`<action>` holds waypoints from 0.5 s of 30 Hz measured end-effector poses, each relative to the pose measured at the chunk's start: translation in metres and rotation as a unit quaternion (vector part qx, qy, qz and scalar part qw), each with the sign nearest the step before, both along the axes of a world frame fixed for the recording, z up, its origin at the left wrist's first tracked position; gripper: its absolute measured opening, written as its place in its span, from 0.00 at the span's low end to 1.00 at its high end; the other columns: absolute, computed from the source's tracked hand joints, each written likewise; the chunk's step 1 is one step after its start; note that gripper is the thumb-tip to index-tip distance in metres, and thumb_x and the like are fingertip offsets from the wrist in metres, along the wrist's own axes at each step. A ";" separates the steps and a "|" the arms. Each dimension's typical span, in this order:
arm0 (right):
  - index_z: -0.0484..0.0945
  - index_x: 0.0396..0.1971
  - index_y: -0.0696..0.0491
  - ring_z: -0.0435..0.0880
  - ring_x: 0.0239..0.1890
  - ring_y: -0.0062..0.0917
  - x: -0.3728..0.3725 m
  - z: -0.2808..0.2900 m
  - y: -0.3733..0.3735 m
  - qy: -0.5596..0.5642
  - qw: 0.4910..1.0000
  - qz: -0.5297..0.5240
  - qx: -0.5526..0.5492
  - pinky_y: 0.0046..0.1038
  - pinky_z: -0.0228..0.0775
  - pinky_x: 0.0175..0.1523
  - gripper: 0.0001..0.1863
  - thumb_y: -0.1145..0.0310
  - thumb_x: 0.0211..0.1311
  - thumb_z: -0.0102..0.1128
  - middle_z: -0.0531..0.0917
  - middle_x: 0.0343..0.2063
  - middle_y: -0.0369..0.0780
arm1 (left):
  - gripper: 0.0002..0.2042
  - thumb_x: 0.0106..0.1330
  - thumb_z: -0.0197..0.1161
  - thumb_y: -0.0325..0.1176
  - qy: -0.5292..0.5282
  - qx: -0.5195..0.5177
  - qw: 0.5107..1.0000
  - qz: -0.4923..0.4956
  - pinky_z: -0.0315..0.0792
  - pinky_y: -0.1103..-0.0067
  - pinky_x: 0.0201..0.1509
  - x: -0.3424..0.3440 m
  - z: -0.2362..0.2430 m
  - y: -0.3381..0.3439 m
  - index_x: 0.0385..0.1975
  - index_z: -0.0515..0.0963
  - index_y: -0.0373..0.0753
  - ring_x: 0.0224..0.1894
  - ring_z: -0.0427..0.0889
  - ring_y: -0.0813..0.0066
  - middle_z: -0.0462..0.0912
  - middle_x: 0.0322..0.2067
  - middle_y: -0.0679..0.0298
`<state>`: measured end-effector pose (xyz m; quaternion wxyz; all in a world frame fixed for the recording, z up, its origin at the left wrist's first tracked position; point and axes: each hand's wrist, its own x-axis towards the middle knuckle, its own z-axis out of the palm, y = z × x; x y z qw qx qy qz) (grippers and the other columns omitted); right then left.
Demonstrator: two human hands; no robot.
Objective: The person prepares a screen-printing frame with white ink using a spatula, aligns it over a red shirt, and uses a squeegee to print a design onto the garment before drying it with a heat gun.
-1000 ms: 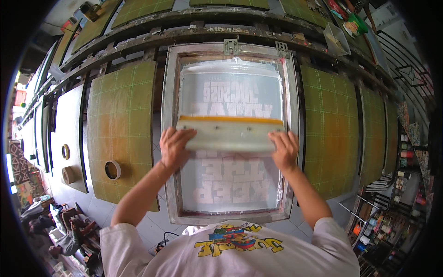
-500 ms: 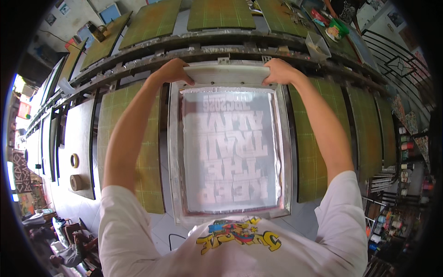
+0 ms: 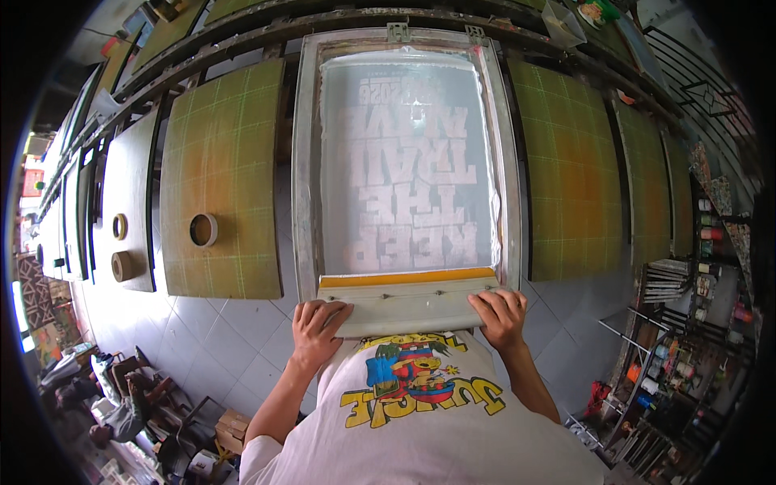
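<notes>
A wide squeegee [image 3: 408, 302] with a yellow blade edge lies across the near end of a screen-printing frame [image 3: 307, 145]. My left hand [image 3: 318, 331] is closed on the squeegee's left end, and my right hand [image 3: 501, 322] grips its right end. Inside the frame, pale mesh [image 3: 404, 162] shows mirror-reversed lettering, with white ink along its edges. Two metal hinges [image 3: 398, 32] sit on the frame's far bar.
Green boards [image 3: 574, 162] flank the frame on a rail [image 3: 242, 28]. Tape rolls [image 3: 203, 229] lie on the left boards. A plastic container [image 3: 562, 24] stands at the back. Shelves of cans [image 3: 707, 242] are at right, clutter [image 3: 121, 396] at lower left.
Both hands and the squeegee moved from mid-screen to the far end half a second ago, and are now back at the near end, close to my body.
</notes>
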<state>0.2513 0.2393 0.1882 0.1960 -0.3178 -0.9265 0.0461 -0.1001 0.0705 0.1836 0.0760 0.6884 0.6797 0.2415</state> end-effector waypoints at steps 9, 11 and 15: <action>0.87 0.45 0.47 0.80 0.44 0.31 0.011 -0.033 -0.010 0.018 0.999 0.023 0.038 0.39 0.66 0.54 0.19 0.71 0.51 0.67 0.83 0.40 0.34 | 0.27 0.36 0.74 0.33 0.007 0.081 0.996 -0.036 0.72 0.66 0.48 -0.004 -0.031 -0.008 0.45 0.86 0.47 0.44 0.78 0.64 0.84 0.43 0.70; 0.86 0.46 0.48 0.80 0.44 0.31 0.014 -0.035 -0.010 0.011 0.999 0.035 0.023 0.40 0.67 0.55 0.20 0.69 0.49 0.68 0.83 0.40 0.35 | 0.26 0.37 0.77 0.37 -0.006 0.085 0.996 -0.039 0.72 0.67 0.48 -0.005 -0.030 -0.007 0.44 0.86 0.46 0.44 0.79 0.65 0.84 0.43 0.69; 0.84 0.49 0.49 0.79 0.46 0.34 0.014 -0.017 -0.002 0.000 0.998 0.069 -0.004 0.41 0.67 0.56 0.26 0.59 0.46 0.69 0.82 0.42 0.38 | 0.27 0.39 0.82 0.46 -0.070 0.091 0.993 -0.018 0.72 0.67 0.48 -0.005 -0.027 -0.011 0.42 0.87 0.44 0.43 0.80 0.64 0.84 0.41 0.66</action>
